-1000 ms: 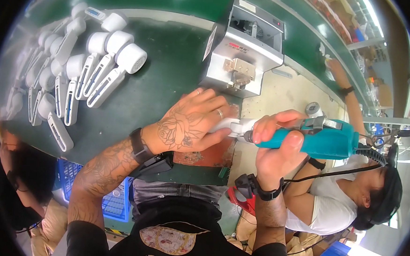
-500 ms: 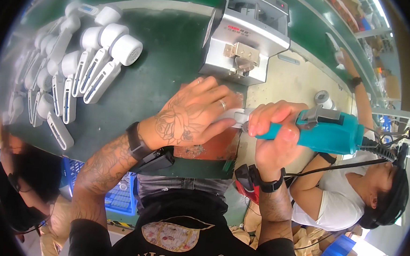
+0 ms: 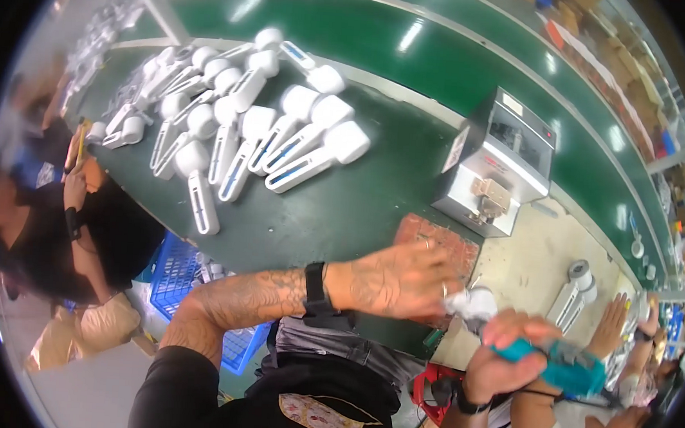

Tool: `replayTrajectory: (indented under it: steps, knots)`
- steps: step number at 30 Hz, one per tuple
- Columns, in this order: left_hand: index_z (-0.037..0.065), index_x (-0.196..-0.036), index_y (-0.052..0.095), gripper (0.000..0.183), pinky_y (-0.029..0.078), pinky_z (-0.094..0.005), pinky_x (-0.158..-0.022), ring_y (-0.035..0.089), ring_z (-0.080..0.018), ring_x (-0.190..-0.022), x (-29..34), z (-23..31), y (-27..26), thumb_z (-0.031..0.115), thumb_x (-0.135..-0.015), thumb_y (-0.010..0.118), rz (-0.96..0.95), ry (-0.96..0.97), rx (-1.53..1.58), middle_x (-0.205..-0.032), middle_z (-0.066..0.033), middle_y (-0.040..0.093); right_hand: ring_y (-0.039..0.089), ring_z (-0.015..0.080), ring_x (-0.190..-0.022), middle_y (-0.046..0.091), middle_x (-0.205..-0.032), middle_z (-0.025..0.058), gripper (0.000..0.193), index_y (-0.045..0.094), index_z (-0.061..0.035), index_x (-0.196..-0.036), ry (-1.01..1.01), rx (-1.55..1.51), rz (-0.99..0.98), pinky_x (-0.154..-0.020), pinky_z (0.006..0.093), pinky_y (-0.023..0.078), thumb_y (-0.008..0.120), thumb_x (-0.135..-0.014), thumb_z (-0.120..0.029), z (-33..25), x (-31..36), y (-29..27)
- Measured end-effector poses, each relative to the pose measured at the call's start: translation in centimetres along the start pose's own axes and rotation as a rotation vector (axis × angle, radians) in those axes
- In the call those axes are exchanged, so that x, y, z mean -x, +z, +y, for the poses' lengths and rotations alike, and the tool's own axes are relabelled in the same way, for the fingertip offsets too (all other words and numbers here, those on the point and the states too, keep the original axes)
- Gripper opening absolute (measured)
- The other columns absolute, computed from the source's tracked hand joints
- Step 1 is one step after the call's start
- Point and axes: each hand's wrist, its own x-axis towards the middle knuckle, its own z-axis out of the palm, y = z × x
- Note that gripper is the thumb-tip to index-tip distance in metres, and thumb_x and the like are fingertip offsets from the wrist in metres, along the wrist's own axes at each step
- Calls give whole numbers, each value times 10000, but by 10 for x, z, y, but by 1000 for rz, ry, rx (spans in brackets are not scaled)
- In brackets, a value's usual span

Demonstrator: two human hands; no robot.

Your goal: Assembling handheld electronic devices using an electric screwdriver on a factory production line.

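Observation:
Over the near edge of the bench, my left hand (image 3: 401, 280) has its fingers closed around a white plastic part (image 3: 474, 303), whose rounded end shows past the fingertips. To the right, my right hand (image 3: 507, 351) grips a teal electric screwdriver (image 3: 576, 373) lying roughly level. Its nose points left at the white part; whether the tip touches is blurred. Beneath my left hand lies a worn red-brown mat (image 3: 443, 240). Several white handled devices (image 3: 302, 164) with round heads and slotted grips lie grouped on the green bench (image 3: 302, 227) at the left.
A silver screw feeder (image 3: 502, 161) stands behind the mat. Another white device (image 3: 573, 295) lies on the beige surface (image 3: 524, 256) at right, near a co-worker's hand (image 3: 610, 324). Blue basket (image 3: 170, 274) below the bench; another person (image 3: 74, 237) sits at left.
The whole view has swung, so bench, feeder and devices sit further right and lower. The white part shows more between my hands. Both hands keep their holds.

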Motion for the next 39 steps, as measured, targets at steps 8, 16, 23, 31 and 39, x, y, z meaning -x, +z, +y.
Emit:
replayTrajectory:
  steps: [8, 16, 23, 31, 39]
  knots:
    - [68, -1135, 650, 372, 517, -392, -726, 652, -307, -851, 36, 19, -63, 166, -801, 781, 222, -416, -154, -956, -114, 674, 420, 113, -431, 448, -610, 15, 569, 413, -72, -943, -35, 27, 68, -412, 235, 339, 542, -932, -626, -33, 30, -17]
    - [31, -1184, 584, 331, 497, -423, -857, 571, -360, -1057, 27, -41, -74, 54, -863, 665, 145, -641, -599, -1180, -169, 588, 508, 152, -464, 522, -616, 31, 586, 448, -61, -1010, 45, 18, 9, -464, 277, 420, 584, -907, -622, -36, 31, -34]
    - [23, -1121, 628, 335, 500, -418, -843, 606, -340, -953, -56, 12, -51, 104, -810, 725, 231, -320, -211, -1083, -141, 638, 578, 240, -640, 582, -711, 132, 483, 540, 21, -1056, 189, -217, 21, -563, 345, 470, 811, -805, -290, -50, 42, -65]
    - [31, -947, 602, 447, 518, -437, -802, 651, -354, -825, -224, 36, 143, 469, -873, 652, -79, -271, 439, -849, -173, 653, 558, 220, -596, 555, -685, 108, 576, 498, -1, -1044, 203, -15, 56, -536, 330, 441, 766, -835, -466, -72, 44, -69]
    - [28, -959, 632, 434, 528, -469, -805, 660, -383, -883, -262, 43, 212, 434, -808, 658, -54, -435, 274, -940, -202, 677, 595, 214, -652, 584, -731, 107, 593, 566, 53, -1063, 297, 64, 86, -566, 318, 475, 808, -804, -422, -73, 67, -78]
